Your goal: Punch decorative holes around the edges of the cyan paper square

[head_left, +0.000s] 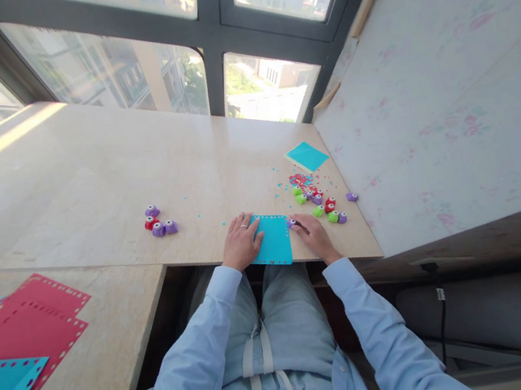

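L hand point(242, 241) flat on teal sheet point(273, 241), R hand point(312, 236) gripping purple punch point(291, 222).

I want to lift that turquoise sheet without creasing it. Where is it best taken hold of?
Probably the near edge of the turquoise sheet: it lies flat but seems to overhang the table edge, so a pinch from below could work. The left hand rests on its left side; the right hand is at its right.
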`<state>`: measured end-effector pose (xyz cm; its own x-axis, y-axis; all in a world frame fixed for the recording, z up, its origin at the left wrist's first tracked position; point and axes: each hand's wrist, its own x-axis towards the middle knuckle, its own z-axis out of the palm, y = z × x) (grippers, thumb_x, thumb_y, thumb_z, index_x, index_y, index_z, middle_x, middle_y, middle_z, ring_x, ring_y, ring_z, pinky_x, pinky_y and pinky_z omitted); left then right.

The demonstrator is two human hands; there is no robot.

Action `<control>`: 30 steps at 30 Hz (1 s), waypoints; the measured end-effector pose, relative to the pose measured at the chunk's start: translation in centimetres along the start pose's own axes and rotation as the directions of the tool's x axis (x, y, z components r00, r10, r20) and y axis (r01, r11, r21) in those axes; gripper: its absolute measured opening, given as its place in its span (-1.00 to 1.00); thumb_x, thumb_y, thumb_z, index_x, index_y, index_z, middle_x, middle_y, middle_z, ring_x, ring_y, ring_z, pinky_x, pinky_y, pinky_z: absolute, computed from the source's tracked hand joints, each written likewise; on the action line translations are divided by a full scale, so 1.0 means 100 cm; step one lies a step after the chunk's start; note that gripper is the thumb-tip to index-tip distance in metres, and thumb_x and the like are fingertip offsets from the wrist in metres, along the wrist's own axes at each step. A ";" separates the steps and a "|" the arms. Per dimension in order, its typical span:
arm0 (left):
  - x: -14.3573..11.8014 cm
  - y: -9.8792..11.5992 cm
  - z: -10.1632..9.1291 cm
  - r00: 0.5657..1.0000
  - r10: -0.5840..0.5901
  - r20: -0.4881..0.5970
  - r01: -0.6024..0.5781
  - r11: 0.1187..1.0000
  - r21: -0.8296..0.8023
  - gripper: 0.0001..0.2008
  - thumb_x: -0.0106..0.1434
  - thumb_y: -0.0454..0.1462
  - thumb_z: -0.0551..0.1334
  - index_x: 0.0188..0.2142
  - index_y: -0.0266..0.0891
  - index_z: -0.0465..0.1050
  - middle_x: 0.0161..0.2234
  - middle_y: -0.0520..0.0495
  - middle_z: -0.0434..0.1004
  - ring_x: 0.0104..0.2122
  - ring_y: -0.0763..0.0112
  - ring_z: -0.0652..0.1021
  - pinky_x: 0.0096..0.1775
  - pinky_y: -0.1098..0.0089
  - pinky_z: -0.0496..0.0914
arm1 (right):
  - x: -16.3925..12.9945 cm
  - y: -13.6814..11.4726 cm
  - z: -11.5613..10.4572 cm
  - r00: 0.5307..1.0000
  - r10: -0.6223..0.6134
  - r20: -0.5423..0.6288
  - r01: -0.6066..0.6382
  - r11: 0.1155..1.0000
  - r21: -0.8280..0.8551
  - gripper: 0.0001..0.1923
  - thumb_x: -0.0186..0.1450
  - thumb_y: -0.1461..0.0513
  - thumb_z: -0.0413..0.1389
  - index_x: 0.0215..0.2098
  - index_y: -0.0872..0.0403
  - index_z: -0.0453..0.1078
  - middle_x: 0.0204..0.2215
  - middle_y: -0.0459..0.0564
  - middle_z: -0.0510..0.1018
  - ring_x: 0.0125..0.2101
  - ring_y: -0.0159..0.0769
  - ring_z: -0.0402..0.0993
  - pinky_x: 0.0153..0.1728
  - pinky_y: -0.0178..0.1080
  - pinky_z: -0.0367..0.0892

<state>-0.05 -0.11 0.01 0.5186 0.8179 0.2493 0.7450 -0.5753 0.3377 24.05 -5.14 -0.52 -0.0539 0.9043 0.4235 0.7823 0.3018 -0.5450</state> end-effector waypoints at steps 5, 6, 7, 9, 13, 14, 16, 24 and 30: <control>0.000 -0.001 0.002 1.000 -0.008 -0.016 0.007 1.000 -0.014 -0.56 0.36 -0.11 0.01 0.14 -0.23 0.32 0.23 -0.20 0.25 0.25 0.14 0.20 0.24 0.09 0.09 | 0.000 -0.004 -0.001 1.000 -0.006 -0.017 0.005 1.000 -0.011 -0.70 0.36 0.12 0.04 -0.01 0.01 0.44 -0.11 0.07 0.56 -0.08 -0.14 0.44 0.01 -0.03 0.31; 0.000 -0.001 0.002 1.000 -0.012 -0.021 0.011 1.000 -0.020 -0.56 0.36 -0.11 0.01 0.14 -0.23 0.32 0.23 -0.20 0.25 0.25 0.14 0.20 0.24 0.08 0.10 | 0.000 -0.004 -0.001 1.000 -0.008 -0.017 0.008 1.000 -0.014 -0.71 0.35 0.11 0.05 -0.02 0.01 0.45 -0.12 0.07 0.56 -0.09 -0.14 0.44 0.00 -0.03 0.32; 0.000 -0.001 0.002 1.000 -0.016 -0.026 0.015 1.000 -0.026 -0.56 0.35 -0.11 0.01 0.14 -0.22 0.33 0.23 -0.19 0.25 0.25 0.13 0.20 0.24 0.07 0.10 | 0.000 -0.004 -0.001 1.000 -0.011 -0.015 0.011 1.000 -0.016 -0.71 0.35 0.11 0.06 -0.03 0.01 0.45 -0.13 0.07 0.57 -0.10 -0.13 0.44 -0.01 -0.03 0.32; 0.000 -0.001 0.002 0.999 -0.021 -0.031 0.020 0.999 -0.035 -0.57 0.35 -0.11 0.02 0.13 -0.21 0.33 0.23 -0.19 0.25 0.26 0.12 0.19 0.24 0.07 0.10 | -0.001 -0.004 -0.001 1.000 -0.018 -0.004 0.018 1.000 -0.014 -0.72 0.35 0.10 0.06 -0.04 0.00 0.46 -0.14 0.06 0.57 -0.11 -0.13 0.45 -0.03 -0.04 0.33; 0.000 -0.001 0.003 0.999 -0.022 -0.037 0.021 0.999 -0.034 -0.57 0.34 -0.12 0.03 0.12 -0.22 0.34 0.22 -0.19 0.26 0.25 0.11 0.19 0.24 0.07 0.10 | -0.003 -0.003 -0.001 1.000 -0.022 0.014 0.022 1.000 0.000 -0.74 0.33 0.09 0.09 -0.07 -0.03 0.47 -0.15 0.04 0.58 -0.12 -0.14 0.46 -0.04 -0.04 0.33; 0.000 0.000 0.002 0.999 -0.023 -0.039 0.021 0.999 -0.034 -0.57 0.34 -0.12 0.03 0.12 -0.22 0.34 0.22 -0.19 0.26 0.25 0.11 0.19 0.24 0.08 0.10 | -0.003 -0.004 -0.001 1.000 -0.021 0.016 0.021 1.000 0.003 -0.74 0.32 0.09 0.10 -0.08 -0.03 0.48 -0.15 0.03 0.59 -0.12 -0.14 0.46 -0.04 -0.04 0.33; 0.000 0.000 0.002 0.999 -0.027 -0.043 0.025 0.999 -0.036 -0.57 0.34 -0.12 0.03 0.12 -0.23 0.34 0.22 -0.19 0.26 0.25 0.10 0.19 0.24 0.08 0.10 | -0.003 -0.005 -0.002 1.000 -0.019 0.021 0.019 1.000 0.010 -0.74 0.31 0.08 0.11 -0.10 -0.03 0.49 -0.17 0.02 0.59 -0.14 -0.14 0.47 -0.05 -0.05 0.34; 0.000 0.001 0.000 0.998 -0.049 -0.036 0.048 0.998 -0.044 -0.56 0.35 -0.11 0.02 0.13 -0.24 0.33 0.22 -0.21 0.26 0.26 0.10 0.18 0.23 0.07 0.11 | -0.003 -0.011 -0.005 0.998 -0.025 0.050 0.023 0.999 0.036 -0.74 0.31 0.07 0.12 -0.09 -0.03 0.48 -0.18 0.02 0.59 -0.14 -0.15 0.47 -0.07 -0.07 0.35; 0.000 0.003 -0.002 0.998 -0.058 -0.027 0.057 0.998 -0.031 -0.52 0.35 -0.06 -0.02 0.14 -0.23 0.32 0.22 -0.21 0.25 0.27 0.09 0.16 0.23 0.06 0.10 | -0.003 -0.012 -0.003 1.000 0.011 -0.010 -0.011 0.999 -0.038 -0.70 0.33 0.06 0.07 -0.07 -0.01 0.48 -0.17 0.07 0.58 -0.12 -0.12 0.45 -0.04 -0.03 0.34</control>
<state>0.12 -0.32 0.28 0.4628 0.8494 0.2536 0.7601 -0.5275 0.3795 23.32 -5.83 0.24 -0.0391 0.9043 0.4250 0.8058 0.2801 -0.5217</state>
